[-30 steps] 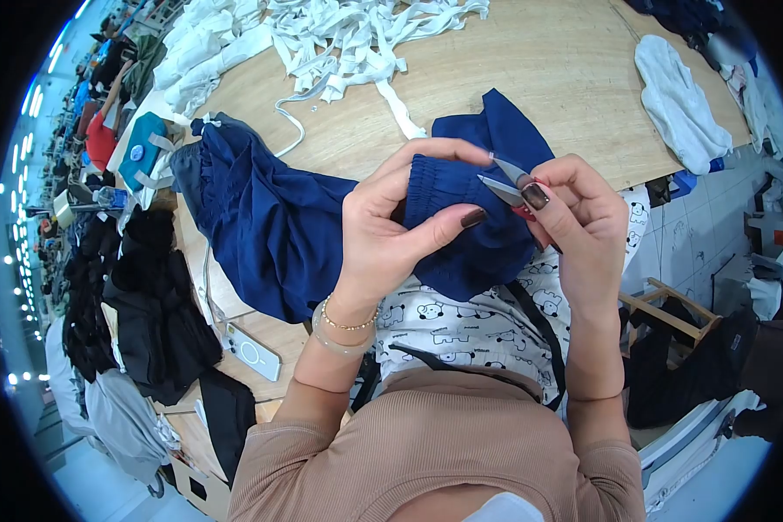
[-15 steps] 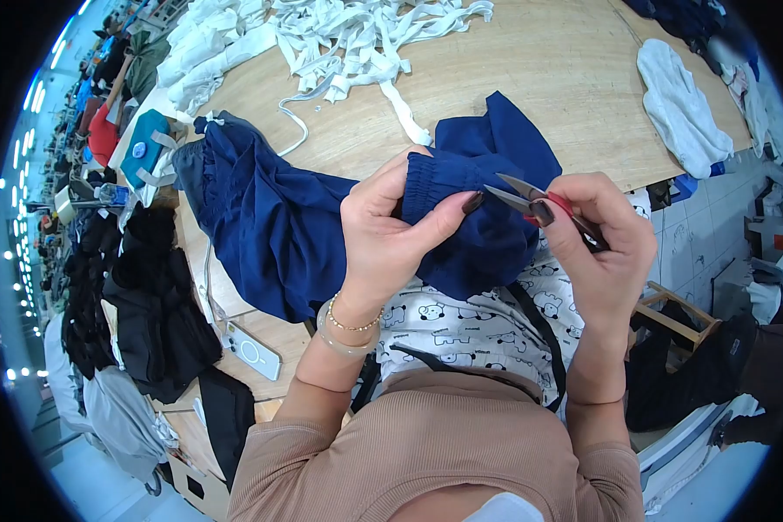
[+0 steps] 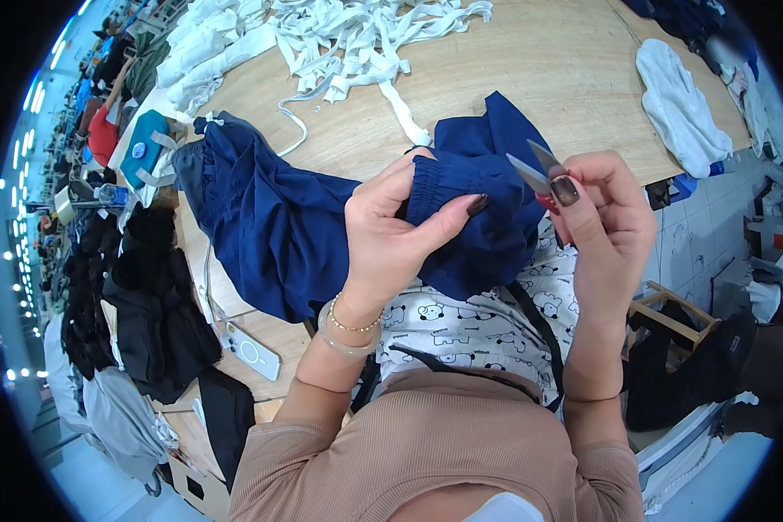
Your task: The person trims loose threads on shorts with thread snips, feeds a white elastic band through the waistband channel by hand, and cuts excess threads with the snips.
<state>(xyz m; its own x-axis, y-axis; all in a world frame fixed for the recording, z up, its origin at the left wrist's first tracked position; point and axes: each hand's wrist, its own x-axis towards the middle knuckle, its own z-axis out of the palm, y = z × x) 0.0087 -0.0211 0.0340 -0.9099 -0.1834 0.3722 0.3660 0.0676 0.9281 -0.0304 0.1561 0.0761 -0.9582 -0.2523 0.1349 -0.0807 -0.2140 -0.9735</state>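
Note:
Between the thumb and fingers of my left hand (image 3: 396, 230) is the gathered elastic edge of a navy blue garment (image 3: 278, 226). The garment spreads over the wooden table to the left, and part of it bunches up just right of this hand. My right hand (image 3: 605, 222) grips a small pair of thread snips (image 3: 535, 172) with red on the handle. Their two blades are apart and point up and left, close to the navy cloth. My right fingers hide most of the handle.
White fabric strips (image 3: 348, 43) lie heaped at the table's far side. A white cloth piece (image 3: 683, 109) rests at the right edge. Black garments (image 3: 152, 304) and a phone (image 3: 252, 351) are on the left. A patterned white apron (image 3: 444, 326) covers my lap.
My right hand has shifted slightly right and turned, drawing the snips up and away from the elastic edge. My left hand still holds the garment, having moved only a little.

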